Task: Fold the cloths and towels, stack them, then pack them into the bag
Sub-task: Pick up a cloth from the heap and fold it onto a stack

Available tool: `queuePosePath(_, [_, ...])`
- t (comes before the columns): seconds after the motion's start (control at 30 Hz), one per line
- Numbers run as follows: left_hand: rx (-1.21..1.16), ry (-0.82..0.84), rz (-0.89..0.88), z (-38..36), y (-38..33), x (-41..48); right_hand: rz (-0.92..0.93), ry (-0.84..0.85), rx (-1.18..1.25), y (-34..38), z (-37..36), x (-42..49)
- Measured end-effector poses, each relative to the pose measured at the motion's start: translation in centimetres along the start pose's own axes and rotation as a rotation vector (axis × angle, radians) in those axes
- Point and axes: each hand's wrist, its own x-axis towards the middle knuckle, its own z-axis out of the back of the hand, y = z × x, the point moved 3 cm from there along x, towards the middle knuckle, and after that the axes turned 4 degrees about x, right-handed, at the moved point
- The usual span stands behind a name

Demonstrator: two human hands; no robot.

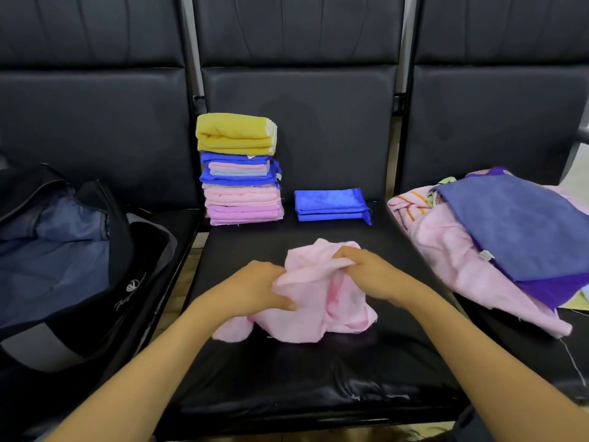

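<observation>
I was in the folding step: my left grip (255, 288) and right grip (366, 271) each pinched the pink cloth (322, 311), which lay crumpled in the middle of the seat (318, 374). Next, I judged, it needed its corners found and spread flat before any fold. It looked thin, soft and limp, with a frayed near edge.

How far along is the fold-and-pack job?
Done: a tall folded stack, yellow towel on top, and a folded blue cloth beside it. In hand: left hand and right hand both grip a crumpled pink cloth, not yet folded. Left: the loose pile on the right seat, plus all packing; the open bag shows no folded cloths inside.
</observation>
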Motion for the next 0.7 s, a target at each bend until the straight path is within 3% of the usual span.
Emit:
queuePosePath(0.07, [0.090, 0.052, 0.031, -0.2, 0.0, 0.1, -0.049, 0.005, 0.249, 0.1, -0.2, 0.0])
queuePosePath(0.13, [0.075, 0.028, 0.051, 0.1, 0.3, 0.4, -0.050, 0.029, 0.349, 0.5, -0.3, -0.5])
queuePosePath(0.23, [0.010, -0.057, 0.013, 0.9, 1.1, 0.3, 0.002, 0.124, 0.104, 0.0, 0.1, -1.0])
queuePosePath(0.33, [-0.257, -0.114, -0.027, 1.3, 1.3, -0.2, -0.021, 0.313, -0.179, -0.7, -1.1, -1.7])
queuePosePath(0.43, [-0.549, -0.092, -0.096, 1.2, 0.0, -0.5, -0.040, 0.338, -0.202, -0.9, -2.5, -1.7])
queuePosePath(0.53, [-0.727, -0.080, -0.080, 1.4, -0.4, -0.7, -0.048, 0.295, -0.065, -0.4, -2.1, -1.5])
queuePosePath(0.6, [-0.649, -0.053, -0.069, 1.9, 0.1, -0.8, -0.034, 0.264, 0.206, 0.2, -1.3, -1.6])
queuePosePath(0.7, [-0.103, 0.045, -0.029, 1.5, 1.3, -0.7, -0.012, 0.186, 0.530, 1.2, -0.4, -1.9])
